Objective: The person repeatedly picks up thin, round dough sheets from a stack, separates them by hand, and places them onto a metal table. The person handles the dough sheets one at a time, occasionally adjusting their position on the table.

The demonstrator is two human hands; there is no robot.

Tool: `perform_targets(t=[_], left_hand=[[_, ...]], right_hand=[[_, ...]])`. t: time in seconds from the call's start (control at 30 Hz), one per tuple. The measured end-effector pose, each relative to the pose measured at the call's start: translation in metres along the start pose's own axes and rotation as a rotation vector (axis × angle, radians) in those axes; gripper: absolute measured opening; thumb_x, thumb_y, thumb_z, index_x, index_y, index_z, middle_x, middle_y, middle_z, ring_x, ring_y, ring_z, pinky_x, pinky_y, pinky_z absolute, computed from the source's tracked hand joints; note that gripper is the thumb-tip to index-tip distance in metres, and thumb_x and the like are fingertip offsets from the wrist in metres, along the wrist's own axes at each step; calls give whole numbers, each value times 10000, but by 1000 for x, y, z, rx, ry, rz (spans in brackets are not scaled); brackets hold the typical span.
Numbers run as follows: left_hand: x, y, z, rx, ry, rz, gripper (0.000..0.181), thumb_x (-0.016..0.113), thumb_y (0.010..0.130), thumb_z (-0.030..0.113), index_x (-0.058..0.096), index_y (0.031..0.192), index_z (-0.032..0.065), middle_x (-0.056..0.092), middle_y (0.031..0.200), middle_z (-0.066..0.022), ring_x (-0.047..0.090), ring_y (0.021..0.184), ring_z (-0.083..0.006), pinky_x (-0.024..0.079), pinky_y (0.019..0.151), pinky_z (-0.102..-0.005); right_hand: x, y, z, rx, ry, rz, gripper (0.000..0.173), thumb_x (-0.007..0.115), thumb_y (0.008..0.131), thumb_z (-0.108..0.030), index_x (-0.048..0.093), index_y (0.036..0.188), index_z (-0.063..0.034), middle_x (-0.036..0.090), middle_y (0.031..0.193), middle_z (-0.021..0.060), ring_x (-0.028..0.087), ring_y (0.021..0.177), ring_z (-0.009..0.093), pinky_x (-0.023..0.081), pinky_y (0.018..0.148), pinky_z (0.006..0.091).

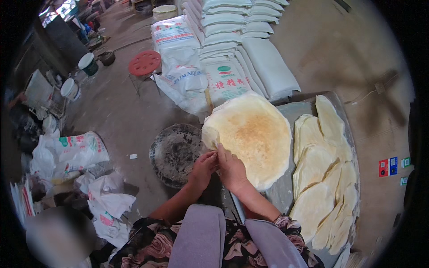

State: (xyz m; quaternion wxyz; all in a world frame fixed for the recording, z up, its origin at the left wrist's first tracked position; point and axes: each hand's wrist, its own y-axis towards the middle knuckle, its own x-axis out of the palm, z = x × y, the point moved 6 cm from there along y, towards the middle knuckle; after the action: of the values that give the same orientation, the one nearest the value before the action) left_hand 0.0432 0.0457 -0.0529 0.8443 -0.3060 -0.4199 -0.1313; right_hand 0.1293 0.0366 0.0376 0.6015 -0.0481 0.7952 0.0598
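Note:
A broad round stack of thin flatbread sheets (pixel 254 134), browned in the middle with a pale rim, lies in front of me, partly on the grey tabletop (pixel 285 174). At its near left edge a small flap of the sheet (pixel 210 135) is folded up. My right hand (pixel 232 169) pinches this edge between thumb and fingers. Right beside it, my left hand (pixel 203 167) has its fingers bent and its fingertips against the right hand. Whether the left fingertips also grip the sheet is hidden.
Folded pale flatbreads (pixel 321 174) overlap along the table's right side. A round black griddle-like plate (pixel 176 155) with powdery residue is low at left. Stacked flour sacks (pixel 228 77) stand ahead, near a red stool (pixel 144 63). Another person (pixel 60 234) is at lower left.

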Motion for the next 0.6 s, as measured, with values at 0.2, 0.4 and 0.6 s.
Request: perform_targets(t=[0.2, 0.4, 0.6], left_hand=[[-27, 29, -19, -52, 44, -11, 288, 531, 902, 138, 494, 1173, 49, 604, 1085, -85, 597, 942, -193, 468, 801, -324], [-33, 50, -16, 22, 215, -110, 424, 587, 854, 189, 447, 1237, 72, 586, 1040, -70, 581, 932, -207, 461, 747, -348], [-44, 67, 18, 304, 664, -11, 467, 545, 869, 135, 415, 1302, 18, 561, 1022, -55, 545, 881, -153, 448, 724, -290]], right_hand=[[-35, 20, 40, 179, 325, -68, 633, 572, 709, -9, 413, 1319, -71, 597, 1096, 216, 589, 982, 352, 479, 813, 411], [-126, 50, 122, 99, 556, 143, 632, 609, 622, 34, 517, 1242, -49, 636, 1021, 145, 607, 904, 219, 469, 808, 313], [-290, 36, 163, 117, 926, 417, 489, 604, 659, 83, 581, 1140, -4, 640, 974, 123, 618, 808, 200, 507, 718, 308]])
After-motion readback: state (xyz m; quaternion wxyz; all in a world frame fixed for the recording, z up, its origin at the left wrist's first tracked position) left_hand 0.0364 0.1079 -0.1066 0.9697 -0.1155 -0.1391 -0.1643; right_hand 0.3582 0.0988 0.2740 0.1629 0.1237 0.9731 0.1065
